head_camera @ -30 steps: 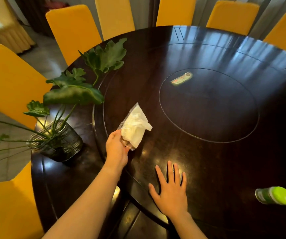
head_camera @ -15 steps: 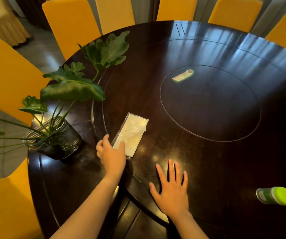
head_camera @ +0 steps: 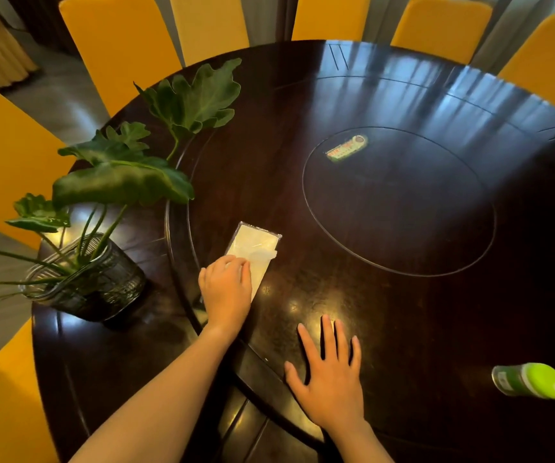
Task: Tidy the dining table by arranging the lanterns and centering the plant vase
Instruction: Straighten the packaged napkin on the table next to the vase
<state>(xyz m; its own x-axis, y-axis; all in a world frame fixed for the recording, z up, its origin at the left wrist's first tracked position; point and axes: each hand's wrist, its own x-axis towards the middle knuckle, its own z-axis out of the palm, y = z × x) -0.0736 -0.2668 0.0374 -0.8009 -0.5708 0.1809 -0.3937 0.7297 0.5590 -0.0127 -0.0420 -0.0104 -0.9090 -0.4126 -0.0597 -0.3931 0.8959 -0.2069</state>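
My left hand lies palm down, fingers curled loosely over the near end of a clear plastic packet holding white folded tissue; whether the fingers pinch the packet or only press on it, I cannot tell. My right hand rests flat, fingers spread wide and holding nothing, on the dark round table. The packet lies flat on the turntable ring, near its left edge. To the left of my left hand, on the table's outer rim, stands the plant vase: a ribbed, dark glass jar, tilted in this wide view, containing long green stems that rise to broad lobed leaves spreading over the table. At the centre lies an inner disc bearing a small label-like item, too blurred to identify. A green-capped bottle lies on its side at the right. Yellow chairs surround the table.
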